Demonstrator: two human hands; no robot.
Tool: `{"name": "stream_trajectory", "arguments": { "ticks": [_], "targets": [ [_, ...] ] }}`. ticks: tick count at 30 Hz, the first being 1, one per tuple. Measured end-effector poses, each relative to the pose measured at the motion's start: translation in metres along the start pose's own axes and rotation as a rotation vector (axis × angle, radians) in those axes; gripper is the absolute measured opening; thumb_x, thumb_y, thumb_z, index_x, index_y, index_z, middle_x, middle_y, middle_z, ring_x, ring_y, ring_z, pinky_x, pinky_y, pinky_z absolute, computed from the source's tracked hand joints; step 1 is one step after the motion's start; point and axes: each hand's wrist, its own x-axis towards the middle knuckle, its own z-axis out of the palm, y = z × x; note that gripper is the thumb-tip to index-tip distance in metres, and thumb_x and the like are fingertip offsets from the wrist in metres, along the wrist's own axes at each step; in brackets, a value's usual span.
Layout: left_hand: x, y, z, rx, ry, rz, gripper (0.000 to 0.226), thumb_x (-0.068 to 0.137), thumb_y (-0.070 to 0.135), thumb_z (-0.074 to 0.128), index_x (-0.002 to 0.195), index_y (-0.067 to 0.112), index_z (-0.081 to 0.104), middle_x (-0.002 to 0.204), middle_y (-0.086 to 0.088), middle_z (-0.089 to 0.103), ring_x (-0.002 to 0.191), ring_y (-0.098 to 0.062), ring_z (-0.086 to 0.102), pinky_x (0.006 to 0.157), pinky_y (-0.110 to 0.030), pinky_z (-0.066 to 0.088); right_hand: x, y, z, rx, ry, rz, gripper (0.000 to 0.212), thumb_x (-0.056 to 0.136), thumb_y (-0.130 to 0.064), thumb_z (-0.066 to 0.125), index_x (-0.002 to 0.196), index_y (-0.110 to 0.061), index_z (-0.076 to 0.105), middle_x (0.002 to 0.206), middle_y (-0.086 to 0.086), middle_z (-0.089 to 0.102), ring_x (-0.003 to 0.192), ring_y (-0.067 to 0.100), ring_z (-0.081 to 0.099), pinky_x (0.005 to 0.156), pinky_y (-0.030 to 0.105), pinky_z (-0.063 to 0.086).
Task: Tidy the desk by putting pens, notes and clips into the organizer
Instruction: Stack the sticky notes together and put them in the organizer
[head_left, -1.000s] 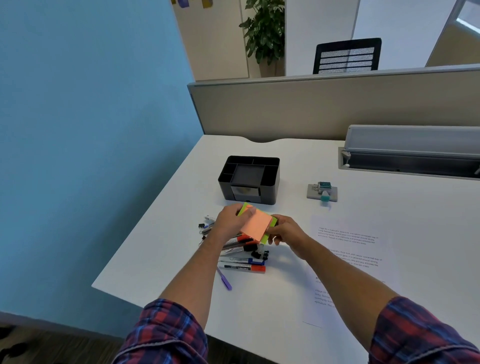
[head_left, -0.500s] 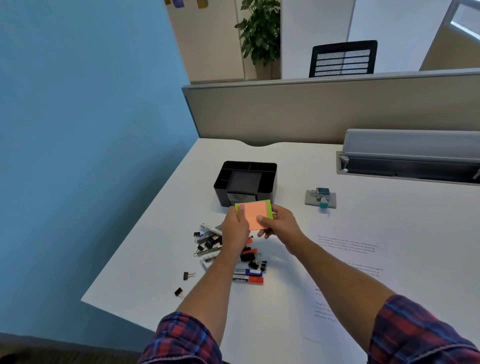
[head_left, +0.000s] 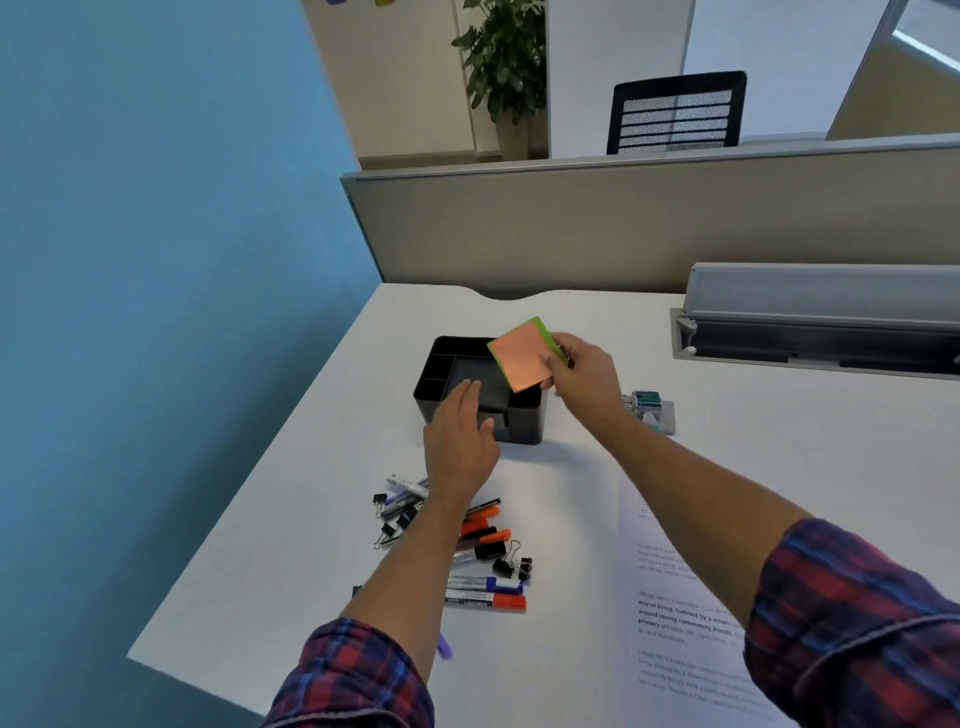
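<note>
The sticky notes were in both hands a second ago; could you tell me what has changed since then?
The left hand let go of the sticky notes and now hovers open by the organizer. The right hand alone carried the pad up over the organizer. The pens and clips and the printed sheet stayed put.

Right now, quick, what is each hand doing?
Left hand: open, fingers straight, holding nothing, over the organizer.
Right hand: holding the sticky notes above the organizer.
</note>
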Motion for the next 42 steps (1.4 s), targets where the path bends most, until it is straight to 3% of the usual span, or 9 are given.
{"name": "stream_trajectory", "arguments": {
  "ticks": [3,6,13,17,24,28,33,37,42],
  "targets": [
    [0.002,-0.004,0.005,0.083,-0.045,0.027,0.058,0.097,0.03,0.059,0.151,0.016,0.043,0.159,-0.001,0.037,0.147,-0.02,0.033,0.107,-0.044,0.039,0.024,-0.005,-0.005,-0.057,0.051,-0.035,0.021,0.1,-0.025,0.058,0.119,-0.021,0.065,0.085,0.002,0.072,0.062,0.007,0.067,0.058,0.017,0.052],
    [-0.001,-0.009,0.014,0.12,-0.06,0.038,0.058,0.097,0.036,0.059,0.149,0.015,0.045,0.158,-0.003,0.039,0.148,-0.022,0.03,0.108,-0.044,0.039,0.042,-0.006,-0.007,-0.142,0.052,-0.04,0.017,0.099,-0.025,0.06,0.114,-0.019,0.065,0.091,0.006,0.072,0.073,0.021,0.067,0.063,0.033,0.054],
    [0.0,-0.012,0.02,0.092,-0.032,0.024,0.057,0.095,0.037,0.063,0.146,0.017,0.048,0.155,-0.002,0.043,0.145,-0.024,0.033,0.106,-0.045,0.041,0.058,-0.007,0.007,-0.351,-0.044,-0.069,0.027,0.098,-0.012,0.052,0.118,-0.019,0.069,0.102,0.009,0.072,0.086,0.03,0.063,0.072,0.038,0.054],
    [0.002,-0.014,0.021,0.053,-0.025,0.017,0.059,0.094,0.036,0.064,0.147,0.016,0.049,0.154,-0.001,0.044,0.144,-0.022,0.033,0.11,-0.038,0.039,0.057,-0.003,0.019,-0.565,-0.163,-0.096,0.026,0.091,-0.005,0.053,0.109,-0.017,0.067,0.096,0.009,0.07,0.081,0.03,0.058,0.064,0.032,0.043],
    [0.001,-0.016,0.022,0.04,-0.039,0.03,0.061,0.093,0.031,0.065,0.149,0.016,0.045,0.156,-0.001,0.041,0.146,-0.021,0.029,0.112,-0.037,0.038,0.059,0.002,0.019,-0.701,-0.126,-0.07,0.022,0.082,-0.001,0.054,0.098,-0.011,0.063,0.087,0.01,0.063,0.074,0.031,0.053,0.06,0.032,0.037],
    [0.001,-0.015,0.023,0.035,-0.045,0.028,0.06,0.093,0.024,0.065,0.149,0.014,0.045,0.156,-0.003,0.042,0.146,-0.023,0.03,0.113,-0.037,0.038,0.059,0.002,0.024,-0.808,-0.253,-0.133,0.022,0.084,-0.001,0.058,0.102,-0.01,0.067,0.087,0.006,0.053,0.078,0.027,0.054,0.061,0.031,0.039],
    [0.001,-0.014,0.021,0.043,-0.064,0.023,0.059,0.094,0.019,0.064,0.149,0.014,0.043,0.156,-0.004,0.04,0.147,-0.024,0.028,0.115,-0.036,0.035,0.054,0.005,0.028,-0.766,-0.207,-0.164,0.036,0.092,-0.008,0.064,0.127,-0.015,0.063,0.114,0.01,0.061,0.096,0.028,0.059,0.068,0.031,0.043],
    [0.0,-0.014,0.018,0.062,-0.068,0.032,0.06,0.092,0.014,0.063,0.149,0.013,0.044,0.157,-0.004,0.039,0.147,-0.025,0.029,0.112,-0.038,0.04,0.047,0.01,0.026,-0.861,-0.204,-0.227,0.03,0.092,-0.01,0.063,0.121,-0.017,0.07,0.11,0.006,0.064,0.098,0.025,0.057,0.068,0.03,0.044],
    [-0.001,-0.011,0.015,0.114,-0.093,0.033,0.063,0.093,0.013,0.06,0.152,0.015,0.039,0.16,-0.003,0.035,0.149,-0.023,0.025,0.112,-0.035,0.04,0.038,0.01,0.017,-0.887,-0.227,-0.284,0.036,0.092,-0.015,0.06,0.126,-0.02,0.069,0.117,0.004,0.068,0.105,0.025,0.057,0.084,0.037,0.051]
  ]
}}
